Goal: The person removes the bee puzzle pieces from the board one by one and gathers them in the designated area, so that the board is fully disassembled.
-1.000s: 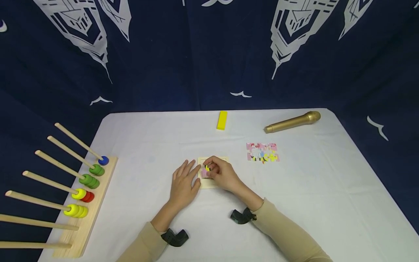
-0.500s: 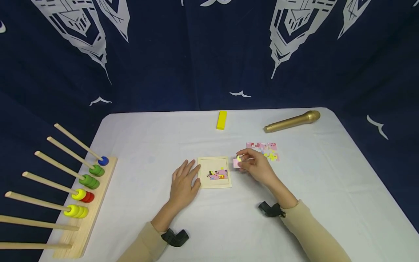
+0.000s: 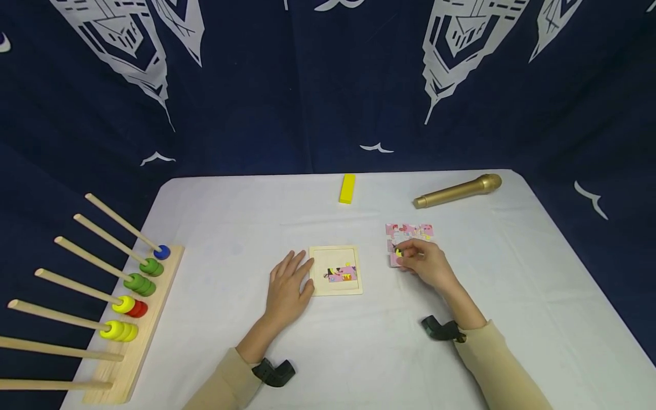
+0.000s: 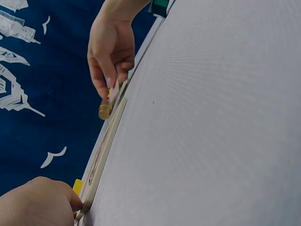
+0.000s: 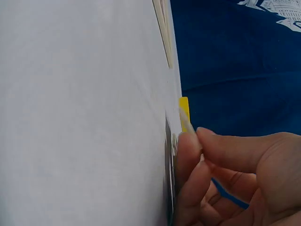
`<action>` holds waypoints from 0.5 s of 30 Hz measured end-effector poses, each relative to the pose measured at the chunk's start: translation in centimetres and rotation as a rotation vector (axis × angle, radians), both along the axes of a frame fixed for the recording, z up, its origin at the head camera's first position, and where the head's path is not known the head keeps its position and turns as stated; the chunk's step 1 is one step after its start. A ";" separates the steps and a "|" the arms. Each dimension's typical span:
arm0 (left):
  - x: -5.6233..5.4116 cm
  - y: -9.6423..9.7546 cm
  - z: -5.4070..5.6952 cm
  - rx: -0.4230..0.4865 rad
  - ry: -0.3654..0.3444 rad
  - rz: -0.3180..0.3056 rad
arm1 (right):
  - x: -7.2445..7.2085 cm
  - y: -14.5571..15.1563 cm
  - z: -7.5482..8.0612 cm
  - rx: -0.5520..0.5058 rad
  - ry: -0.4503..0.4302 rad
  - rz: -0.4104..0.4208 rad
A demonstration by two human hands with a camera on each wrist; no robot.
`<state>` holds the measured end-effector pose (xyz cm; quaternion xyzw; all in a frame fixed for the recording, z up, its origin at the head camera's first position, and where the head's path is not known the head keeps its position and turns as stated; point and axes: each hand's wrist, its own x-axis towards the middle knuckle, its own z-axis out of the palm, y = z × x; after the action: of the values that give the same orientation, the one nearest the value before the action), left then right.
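In the head view my right hand [image 3: 429,266] pinches a pink puzzle piece [image 3: 393,261] with a black and yellow print, held at the near left corner of a group of pink puzzle pieces [image 3: 410,229]. In the right wrist view thumb and fingers meet on the thin piece [image 5: 187,123]. My left hand [image 3: 288,290], fingers spread, touches the left edge of a square wooden puzzle board [image 3: 318,256]. Several joined puzzle pieces [image 3: 342,274] lie in the board's near right part. My right hand covers part of the pink group.
A wooden peg stand [image 3: 148,319] with coloured beads stands at the left. Toward the far edge of the white table [image 3: 246,210] lie a yellow block [image 3: 347,188] and a gold microphone [image 3: 458,192]. A dark blue curtain [image 3: 287,91] hangs behind.
My right hand has moved right, from over the puzzle board to the pink pieces, carrying the puzzle piece along. My left hand has stayed at the board's edge.
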<state>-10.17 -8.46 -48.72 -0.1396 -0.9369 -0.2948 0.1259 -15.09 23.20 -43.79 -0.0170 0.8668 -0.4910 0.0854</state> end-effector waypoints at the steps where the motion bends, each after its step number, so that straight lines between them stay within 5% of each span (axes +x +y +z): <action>1: 0.0 0.0 0.0 -0.004 -0.005 0.001 | 0.0 0.0 -0.2 0.007 0.000 -0.001; 7: 0.0 0.0 0.1 -0.005 -0.026 -0.003 | -0.1 -0.4 -0.7 0.100 0.028 -0.025; 15: -0.1 -0.1 0.1 -0.006 -0.030 -0.007 | 0.3 -0.6 -0.9 0.321 0.175 -0.044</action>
<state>-10.22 -8.52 -48.66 -0.1388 -0.9391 -0.2943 0.1102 -14.83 22.57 -44.72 -0.0270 0.9383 -0.3448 0.0003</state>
